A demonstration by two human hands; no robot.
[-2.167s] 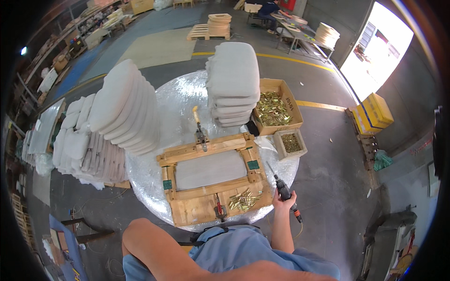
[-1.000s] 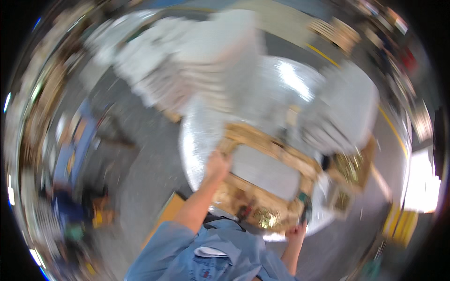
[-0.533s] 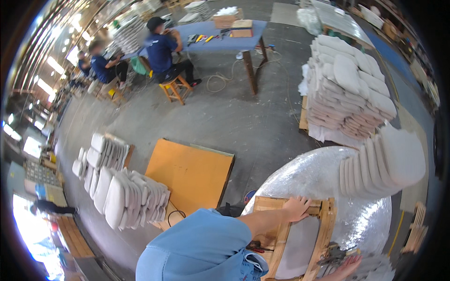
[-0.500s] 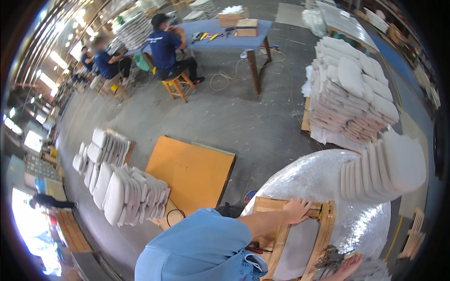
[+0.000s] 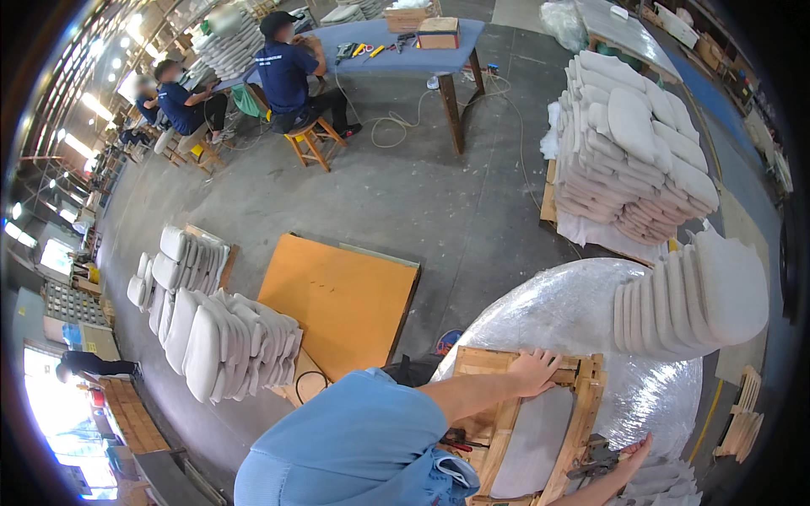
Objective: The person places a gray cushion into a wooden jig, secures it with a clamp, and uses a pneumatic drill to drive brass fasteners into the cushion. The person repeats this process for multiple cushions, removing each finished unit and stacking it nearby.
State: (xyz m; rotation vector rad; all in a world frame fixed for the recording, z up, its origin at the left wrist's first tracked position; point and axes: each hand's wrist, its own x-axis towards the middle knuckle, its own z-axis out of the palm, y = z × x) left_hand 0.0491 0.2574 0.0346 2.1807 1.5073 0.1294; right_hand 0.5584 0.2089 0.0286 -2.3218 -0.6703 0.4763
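A wooden frame (image 5: 582, 413) lies before me, with a light grey padded panel (image 5: 533, 443) inside its bars. My left hand (image 5: 533, 374) rests on the frame's far end, fingers spread over the wood and touching its edge. Beside the frame's right bar is a dark metal tool or clamp (image 5: 597, 458), its kind unclear. My right hand (image 5: 634, 456) is at that metal piece, fingers curled; what they grip is hidden. A red-handled hand tool (image 5: 460, 440) lies at the frame's left side, partly behind my blue sleeve.
A round table wrapped in shiny film (image 5: 557, 295) bears a stack of grey cushions (image 5: 692, 291). More cushions (image 5: 637, 152) are piled behind it, others (image 5: 232, 346) at left by an orange board (image 5: 337, 295). Several people sit near a blue-topped table (image 5: 396, 55).
My right hand has moved slightly farther away from me, beside the metal piece. My left hand stays on the frame. The whole view has shifted a little.
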